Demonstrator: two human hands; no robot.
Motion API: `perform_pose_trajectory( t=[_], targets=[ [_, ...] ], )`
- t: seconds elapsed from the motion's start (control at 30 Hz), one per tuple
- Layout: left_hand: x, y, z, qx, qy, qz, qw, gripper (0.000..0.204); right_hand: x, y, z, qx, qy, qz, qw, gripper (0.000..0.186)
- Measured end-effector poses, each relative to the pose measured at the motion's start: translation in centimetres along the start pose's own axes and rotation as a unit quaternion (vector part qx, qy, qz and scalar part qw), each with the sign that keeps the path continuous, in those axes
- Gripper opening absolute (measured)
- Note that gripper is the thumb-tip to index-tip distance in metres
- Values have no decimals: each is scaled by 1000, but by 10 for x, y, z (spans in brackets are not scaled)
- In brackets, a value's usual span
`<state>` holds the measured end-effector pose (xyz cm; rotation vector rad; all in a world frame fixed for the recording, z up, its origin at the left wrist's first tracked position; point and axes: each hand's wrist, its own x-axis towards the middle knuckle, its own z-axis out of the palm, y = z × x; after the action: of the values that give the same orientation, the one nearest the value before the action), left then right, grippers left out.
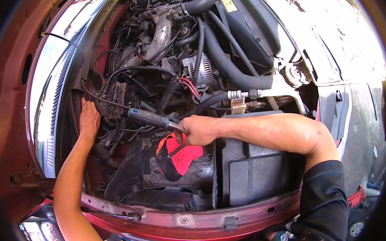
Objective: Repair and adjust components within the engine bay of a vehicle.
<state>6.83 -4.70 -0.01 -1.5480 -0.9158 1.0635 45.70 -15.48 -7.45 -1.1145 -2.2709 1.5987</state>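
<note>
Car engine bay. Right hand gripping blue-handled tool above red-black cloth; left hand left of cloth, cannot tell grip.

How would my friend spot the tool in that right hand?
Start at the engine, then look below it for the bent right arm. The right hand grips the blue-handled tool, and that blue sets it apart from the black hoses nearby.
</note>
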Motion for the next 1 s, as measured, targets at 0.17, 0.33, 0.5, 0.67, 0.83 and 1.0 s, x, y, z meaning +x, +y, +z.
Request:
perform_pose_trajectory(
  t=[0.17,0.33,0.5,0.67,0.83,1.0],
  targets=[
    [0,-1,0,-11,9,-5,1000,33,0,0,0,-6,-16,4,1000,26],
    [-2,-5,-1,-69,54,-21,996,29,-1,-1,0,-10,-11,8,1000,26],
    [-6,-15,-4,-152,90,3,984,24,-1,-1,0,-12,-10,4,1000,26],
    [-5,-20,-5,-179,117,15,977,22,1,3,2,-12,-12,-6,1000,27],
    [-3,-18,-1,-198,130,19,971,21,1,4,2,-9,-9,-13,1000,28],
    [-3,-16,1,-184,141,9,973,22,0,5,1,-12,-9,-14,1000,28]
  ],
)
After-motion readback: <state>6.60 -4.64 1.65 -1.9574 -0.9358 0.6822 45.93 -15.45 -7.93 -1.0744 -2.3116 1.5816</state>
